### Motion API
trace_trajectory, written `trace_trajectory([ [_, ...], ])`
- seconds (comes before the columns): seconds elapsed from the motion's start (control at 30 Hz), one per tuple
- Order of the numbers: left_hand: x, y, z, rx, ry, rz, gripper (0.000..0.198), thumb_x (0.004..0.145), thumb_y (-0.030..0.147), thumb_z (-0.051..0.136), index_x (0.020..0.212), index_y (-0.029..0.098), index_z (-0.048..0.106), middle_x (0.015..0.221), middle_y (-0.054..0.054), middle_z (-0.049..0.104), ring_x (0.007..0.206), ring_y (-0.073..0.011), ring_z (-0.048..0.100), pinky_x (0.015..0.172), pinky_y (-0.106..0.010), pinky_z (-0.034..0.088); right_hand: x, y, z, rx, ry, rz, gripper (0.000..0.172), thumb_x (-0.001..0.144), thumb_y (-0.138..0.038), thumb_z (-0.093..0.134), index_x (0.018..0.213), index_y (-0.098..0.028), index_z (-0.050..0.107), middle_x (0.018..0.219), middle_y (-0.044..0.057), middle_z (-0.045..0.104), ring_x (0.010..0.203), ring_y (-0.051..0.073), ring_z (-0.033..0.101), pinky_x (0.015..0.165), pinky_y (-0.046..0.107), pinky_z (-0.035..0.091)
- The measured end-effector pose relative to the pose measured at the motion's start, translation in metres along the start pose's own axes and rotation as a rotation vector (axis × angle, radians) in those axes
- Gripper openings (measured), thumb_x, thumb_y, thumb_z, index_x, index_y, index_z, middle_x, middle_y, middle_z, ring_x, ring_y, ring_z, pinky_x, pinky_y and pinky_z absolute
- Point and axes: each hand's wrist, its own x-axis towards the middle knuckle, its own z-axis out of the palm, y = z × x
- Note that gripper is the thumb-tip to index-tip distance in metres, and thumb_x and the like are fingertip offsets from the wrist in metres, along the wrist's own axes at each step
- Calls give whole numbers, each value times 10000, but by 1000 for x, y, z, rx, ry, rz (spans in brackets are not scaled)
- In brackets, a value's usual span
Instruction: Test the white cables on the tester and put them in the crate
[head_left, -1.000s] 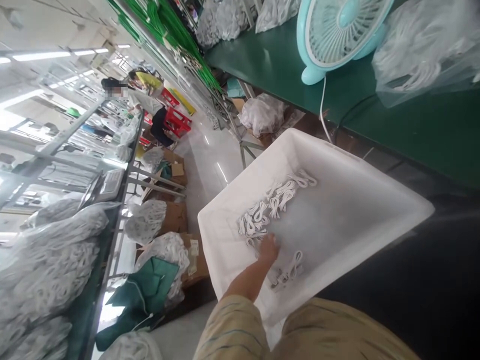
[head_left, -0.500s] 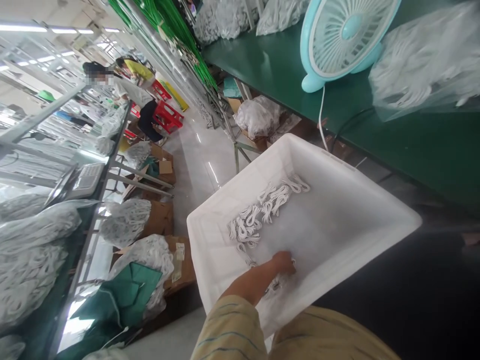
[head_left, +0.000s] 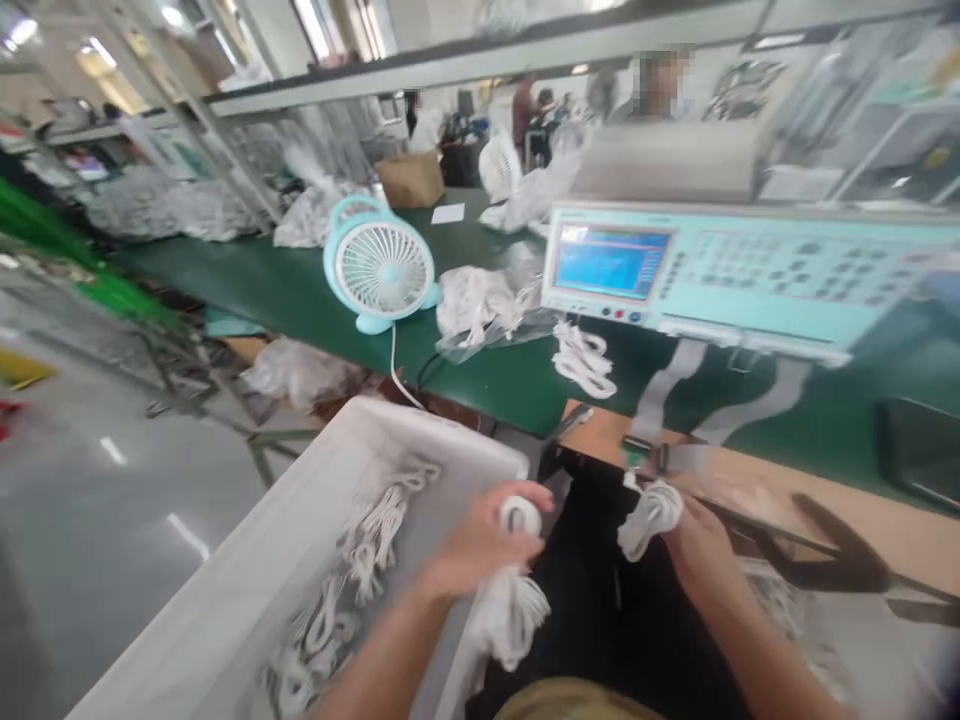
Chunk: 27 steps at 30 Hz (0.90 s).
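Observation:
My left hand [head_left: 484, 540] is closed around a coiled white cable [head_left: 517, 615] above the right rim of the white plastic bin [head_left: 427, 425]. The coil's loop shows between thumb and fingers, and its strands hang below. In my right hand [head_left: 701, 545] is another coiled white cable [head_left: 649, 520], held just in front of a small connector fixture [head_left: 637, 450] at the bench edge. One white cable end is close to that fixture; whether it is plugged in is blurred. Several bundled cables [head_left: 375, 525] lie in the bin.
A light-blue bench instrument [head_left: 750, 275] with a lit screen stands on the green table [head_left: 495, 375], flat grey ribbons running down from it. To its left are a white cable coil [head_left: 583, 360], a bagged heap of cables [head_left: 480, 300] and a blue fan [head_left: 386, 265]. People are in the background.
The view has swung right, bringing the instrument into sight. The visible hand has left the bin's inside. Both hands now appear, each with a coiled cable.

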Motion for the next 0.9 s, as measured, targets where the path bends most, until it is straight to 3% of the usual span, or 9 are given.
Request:
trace_trajectory([
  [0.1, 41, 17, 67, -28, -165, -10, 458, 580, 141, 665, 1032, 210, 672, 711, 18, 584, 507, -96, 517, 465, -216, 447, -1, -4, 3, 110, -32, 40, 317, 612, -453, 770, 739, -178, 677, 718, 43, 679, 668, 218, 596, 612, 300, 475],
  [0.17, 66, 16, 94, -69, -193, -40, 453, 573, 140, 675, 1024, 181, 674, 686, 23, 564, 485, -90, 507, 462, -222, 441, -2, -3, 6, 140, -48, 28, 332, 625, -479, 759, 706, -176, 650, 670, 24, 650, 614, 186, 555, 584, 276, 449],
  [0.27, 82, 7, 113, -111, -121, -58, 392, 572, 127, 663, 963, 146, 677, 710, 9, 577, 478, -80, 501, 455, -217, 430, -6, -1, 12, 173, -62, 9, 330, 640, -481, 738, 654, -185, 593, 596, -6, 583, 550, 156, 487, 536, 252, 404],
  [0.43, 60, -12, 126, -177, -25, -119, 361, 561, 161, 680, 920, 147, 648, 697, 13, 575, 479, -84, 500, 442, -216, 430, -31, -6, 6, 166, -98, 30, 335, 660, -470, 702, 600, -199, 515, 517, -47, 465, 477, 119, 383, 463, 225, 319],
  [0.53, 45, -21, 133, -291, -99, -167, 344, 585, 239, 711, 907, 161, 620, 701, 19, 580, 454, -77, 484, 435, -225, 440, -43, -12, -41, -69, -157, 38, 313, 717, -503, 612, 640, -210, 534, 548, -28, 497, 497, 142, 429, 471, 242, 342],
  [0.6, 44, -28, 137, -331, -102, -190, 317, 608, 306, 728, 860, 171, 590, 712, 18, 595, 437, -69, 467, 433, -223, 432, -44, -12, -88, -434, -138, -32, 293, 752, -495, 551, 653, -219, 564, 566, -2, 530, 533, 181, 489, 501, 273, 375],
  [0.73, 58, -45, 152, -231, -74, -268, 331, 652, 430, 720, 759, 182, 529, 602, 40, 568, 428, -64, 432, 439, -198, 385, -48, -12, -149, -1093, 2, -456, 278, 788, -464, 536, 808, -214, 657, 784, 88, 627, 711, 275, 576, 626, 375, 443],
  [0.8, 68, -55, 163, -88, -115, -266, 322, 692, 460, 684, 706, 176, 532, 547, 48, 531, 435, -68, 426, 438, -188, 344, -57, -15, -140, -1092, -160, -631, 260, 882, -377, 480, 973, -221, 666, 927, 104, 633, 821, 260, 594, 717, 372, 471],
  [0.9, 80, -69, 177, 67, -249, -233, 295, 748, 419, 639, 616, 170, 554, 481, 52, 482, 431, -78, 401, 435, -204, 302, -67, -25, -98, -980, -571, -768, 277, 956, -227, 393, 1022, -234, 663, 926, 85, 645, 821, 201, 596, 735, 308, 484],
])
